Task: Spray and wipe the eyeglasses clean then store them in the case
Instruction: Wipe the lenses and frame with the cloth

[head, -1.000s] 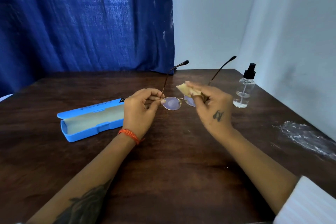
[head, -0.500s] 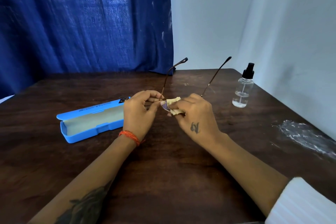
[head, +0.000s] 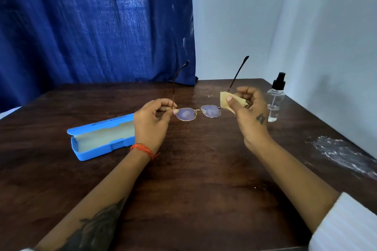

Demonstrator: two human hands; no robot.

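Observation:
Thin gold-rimmed eyeglasses hang above the table with both temples open and pointing up and away. My left hand pinches the frame at its left hinge. My right hand holds a small tan cloth just right of the right lens, beside the frame's right edge. Both lenses show and look smeared. An open blue case lies on the table to the left, partly behind my left hand. A clear spray bottle with a black nozzle stands behind my right hand.
The dark wooden table carries a crumpled clear plastic patch at its right edge. A blue curtain hangs behind on the left, and white walls stand close at the back and right.
My right hand has moved with the cloth from the left lens out to the right side of the frame, uncovering both lenses. The left hand keeps its hold.

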